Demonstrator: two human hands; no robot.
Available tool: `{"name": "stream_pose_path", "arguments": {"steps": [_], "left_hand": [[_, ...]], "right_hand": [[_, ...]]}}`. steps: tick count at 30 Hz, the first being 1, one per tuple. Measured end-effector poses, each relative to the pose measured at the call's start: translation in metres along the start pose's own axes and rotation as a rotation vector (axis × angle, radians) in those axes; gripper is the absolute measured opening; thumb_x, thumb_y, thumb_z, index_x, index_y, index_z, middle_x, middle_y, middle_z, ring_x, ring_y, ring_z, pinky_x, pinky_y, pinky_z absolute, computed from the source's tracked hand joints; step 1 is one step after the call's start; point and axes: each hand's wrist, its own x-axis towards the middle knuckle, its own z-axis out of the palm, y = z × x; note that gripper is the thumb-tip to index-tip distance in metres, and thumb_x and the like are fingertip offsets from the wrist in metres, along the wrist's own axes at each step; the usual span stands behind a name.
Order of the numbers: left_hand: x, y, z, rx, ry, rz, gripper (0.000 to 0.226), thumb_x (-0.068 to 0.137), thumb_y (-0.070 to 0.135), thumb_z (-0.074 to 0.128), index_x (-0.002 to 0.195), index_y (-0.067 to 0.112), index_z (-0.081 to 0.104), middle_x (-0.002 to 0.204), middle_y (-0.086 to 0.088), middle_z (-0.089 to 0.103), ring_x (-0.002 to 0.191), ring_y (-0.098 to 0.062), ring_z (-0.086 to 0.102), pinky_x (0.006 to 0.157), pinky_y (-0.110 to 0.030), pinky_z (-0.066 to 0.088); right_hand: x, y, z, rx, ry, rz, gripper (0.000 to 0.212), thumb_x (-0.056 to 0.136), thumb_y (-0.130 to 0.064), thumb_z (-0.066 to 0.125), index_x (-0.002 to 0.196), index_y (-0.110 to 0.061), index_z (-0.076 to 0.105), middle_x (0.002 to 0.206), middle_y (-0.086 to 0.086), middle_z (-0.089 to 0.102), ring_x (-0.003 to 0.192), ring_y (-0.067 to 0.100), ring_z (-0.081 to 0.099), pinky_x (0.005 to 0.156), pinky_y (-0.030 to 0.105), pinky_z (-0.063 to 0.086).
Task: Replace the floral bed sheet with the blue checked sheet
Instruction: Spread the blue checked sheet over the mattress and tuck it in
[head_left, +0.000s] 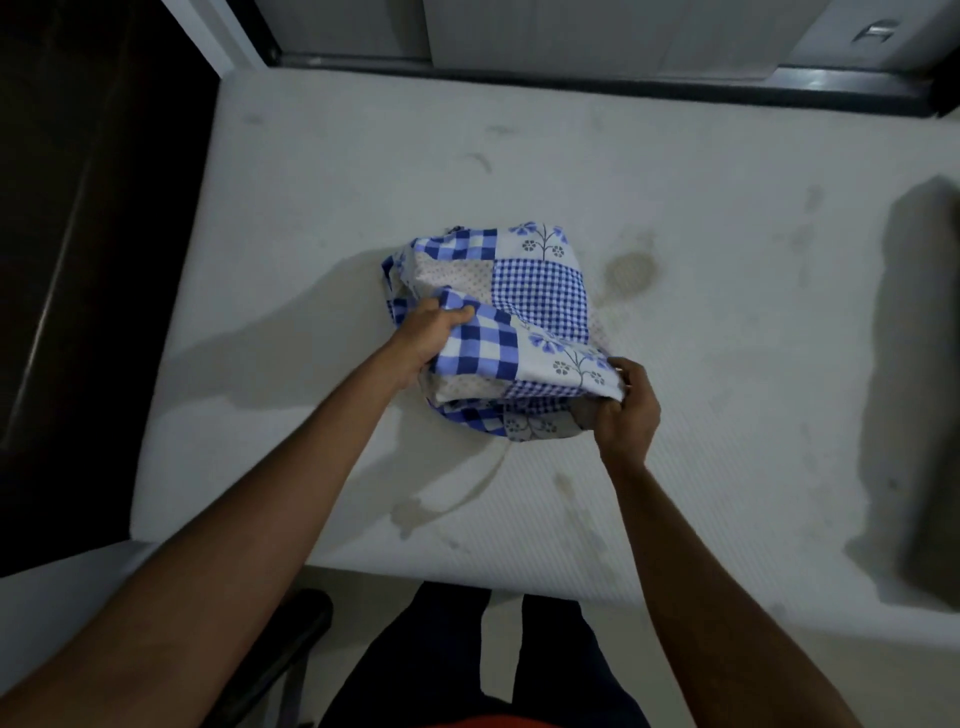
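Mattress (363, 156) of the bed is white and uncovered, with several brownish stains on it. On its middle lies the blue checked sheet (535, 291), folded into a thick bundle with check, dotted and flower patches. The left hand (431, 338) has its fingers curled round the top layer at the bundle's left edge. The right hand (626, 410) pinches the near right corner of the same layer. A dark long object (924, 364) lies at the mattress's right side, well apart.

A home bedroom: a bare, stained mattress (363, 171) fills the floor beside sliding wardrobe doors (597, 36)
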Motion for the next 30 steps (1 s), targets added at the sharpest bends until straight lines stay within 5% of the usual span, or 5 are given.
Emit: {"name": "stream_pose_path", "arguments": {"steps": [4, 10, 14, 23, 30], "left_hand": [[-0.007, 0.026, -0.013, -0.106, 0.017, 0.053, 0.035, 0.092, 0.033, 0.066, 0.12, 0.012, 0.067, 0.119, -0.009, 0.069, 0.105, -0.028, 0.067, 0.094, -0.046, 0.054], [-0.03, 0.024, 0.006, 0.407, -0.099, 0.413, 0.038, 0.08, 0.009, 0.067, 0.055, 0.017, 0.04, 0.054, 0.005, 0.042, 0.052, -0.01, 0.043, 0.055, -0.025, 0.032], [-0.036, -0.029, 0.034, 0.776, -0.22, 0.582, 0.045, 0.071, 0.017, 0.07, 0.05, 0.013, 0.031, 0.064, -0.013, 0.048, 0.054, -0.021, 0.047, 0.051, -0.029, 0.028], [-0.042, -0.09, 0.059, 0.878, -0.259, 0.717, 0.025, 0.083, 0.029, 0.058, 0.069, 0.009, 0.055, 0.067, -0.003, 0.047, 0.061, -0.019, 0.048, 0.06, -0.038, 0.049], [-0.024, -0.085, 0.051, 0.549, -0.071, 0.711, 0.028, 0.087, 0.039, 0.069, 0.081, 0.012, 0.063, 0.084, -0.003, 0.06, 0.079, -0.012, 0.054, 0.069, -0.025, 0.039]], "right_hand": [[0.016, -0.022, -0.009, -0.072, -0.028, -0.098, 0.038, 0.069, -0.021, 0.055, 0.104, -0.02, 0.069, 0.093, -0.005, 0.073, 0.083, 0.014, 0.067, 0.068, 0.038, 0.056], [0.03, -0.024, -0.01, -0.333, -0.795, 0.15, 0.054, 0.074, -0.011, 0.069, 0.128, -0.02, 0.065, 0.129, 0.004, 0.065, 0.119, 0.025, 0.061, 0.092, 0.03, 0.048], [0.033, -0.058, 0.022, 0.176, -0.486, 0.364, 0.042, 0.083, -0.007, 0.066, 0.125, -0.014, 0.067, 0.124, 0.012, 0.066, 0.111, 0.024, 0.063, 0.086, 0.029, 0.052], [0.036, -0.115, 0.142, -0.922, -0.807, -0.433, 0.109, 0.081, -0.052, 0.073, 0.158, -0.035, -0.003, 0.166, 0.011, -0.001, 0.149, 0.041, 0.011, 0.108, 0.065, 0.03], [0.093, -0.104, 0.082, -0.533, -0.314, 0.069, 0.031, 0.083, -0.007, 0.052, 0.108, -0.011, 0.071, 0.108, 0.018, 0.069, 0.107, 0.039, 0.063, 0.084, 0.038, 0.049]]}}
